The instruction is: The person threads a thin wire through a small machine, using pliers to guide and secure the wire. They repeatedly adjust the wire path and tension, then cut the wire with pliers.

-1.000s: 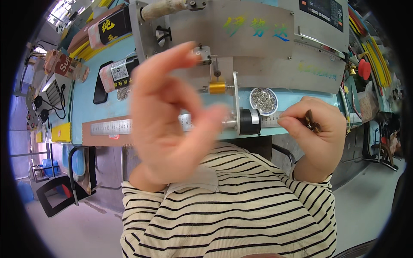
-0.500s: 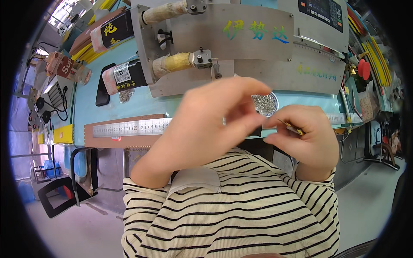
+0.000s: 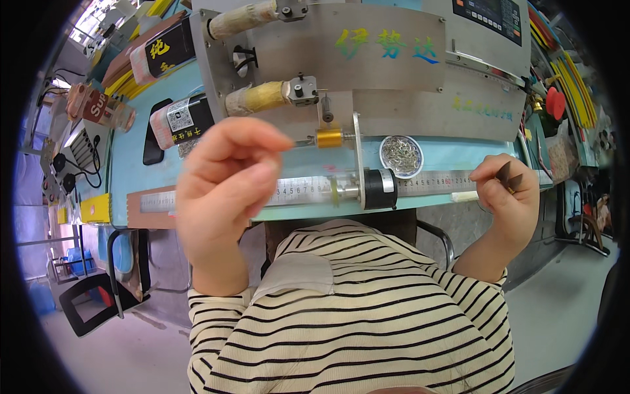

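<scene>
My left hand (image 3: pixel 230 187) is raised over the left part of the ruler. Its fingers are curled, with thumb and forefinger near each other; anything thin between them is too small to make out. On the right, my right hand (image 3: pixel 508 200) is closed round small snips (image 3: pixel 509 176), whose two dark pointed blades stick up from the fingers. Between the hands, a gold spool-like cylinder (image 3: pixel 330 138) sits on the machine beside an upright metal bracket (image 3: pixel 359 154). A black round knob or motor (image 3: pixel 380 189) is fixed to that bracket. Neither hand touches these parts.
A round dish (image 3: pixel 401 156) of small metal pieces stands behind the ruler (image 3: pixel 426 184). The large metal machine (image 3: pixel 394 52), with two wrapped rollers (image 3: pixel 259 98), fills the table's back. A phone (image 3: pixel 155 131) and a black packet (image 3: pixel 180 118) lie at left.
My hands have moved apart: the left went left, the right went right with the snips. The gold cylinder, black knob and dish now show between them.
</scene>
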`<state>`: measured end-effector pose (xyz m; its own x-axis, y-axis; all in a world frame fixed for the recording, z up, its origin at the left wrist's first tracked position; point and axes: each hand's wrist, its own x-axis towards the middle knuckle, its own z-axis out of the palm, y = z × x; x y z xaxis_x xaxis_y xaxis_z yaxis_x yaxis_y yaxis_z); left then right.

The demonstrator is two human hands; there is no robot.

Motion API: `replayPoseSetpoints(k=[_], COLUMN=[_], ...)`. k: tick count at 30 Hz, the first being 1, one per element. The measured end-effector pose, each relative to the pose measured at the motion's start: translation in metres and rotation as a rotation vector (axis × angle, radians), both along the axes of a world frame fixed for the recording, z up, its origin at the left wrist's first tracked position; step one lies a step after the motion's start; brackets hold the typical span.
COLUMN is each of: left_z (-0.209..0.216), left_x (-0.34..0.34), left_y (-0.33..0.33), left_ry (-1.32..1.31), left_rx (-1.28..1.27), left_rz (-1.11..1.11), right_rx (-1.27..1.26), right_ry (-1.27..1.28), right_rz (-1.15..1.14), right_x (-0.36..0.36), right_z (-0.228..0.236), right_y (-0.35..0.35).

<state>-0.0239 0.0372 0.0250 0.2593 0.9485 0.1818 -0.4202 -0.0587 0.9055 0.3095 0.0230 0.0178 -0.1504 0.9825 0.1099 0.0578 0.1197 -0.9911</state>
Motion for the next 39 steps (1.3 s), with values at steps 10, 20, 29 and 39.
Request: replayPoseSetpoints(k=[10, 20, 29, 39], left_z=[-0.004, -0.002, -0.006, -0.01], left_x=[-0.017, -0.066, -0.058, -0.082], left_y=[-0.001, -0.04, -0.044, -0.029], left_ry=[0.076, -0.177, -0.378, 0.554], left_rx=[0.534, 0.644, 0.534, 0.589], left_rz=[0.447, -0.01, -0.198, -0.578], right_rx=[0.206, 0.359, -0.021, 0.13], right_ry=[-0.726, -0.464, -0.26, 0.035], right_rz=[0.462, 0.643, 0.194, 0.132], right_x=[-0.01, 0.072, 0.011, 0.036], right_z=[0.005, 0.019, -0.067, -0.031], right_y=[0.009, -0.015, -0.043, -0.034])
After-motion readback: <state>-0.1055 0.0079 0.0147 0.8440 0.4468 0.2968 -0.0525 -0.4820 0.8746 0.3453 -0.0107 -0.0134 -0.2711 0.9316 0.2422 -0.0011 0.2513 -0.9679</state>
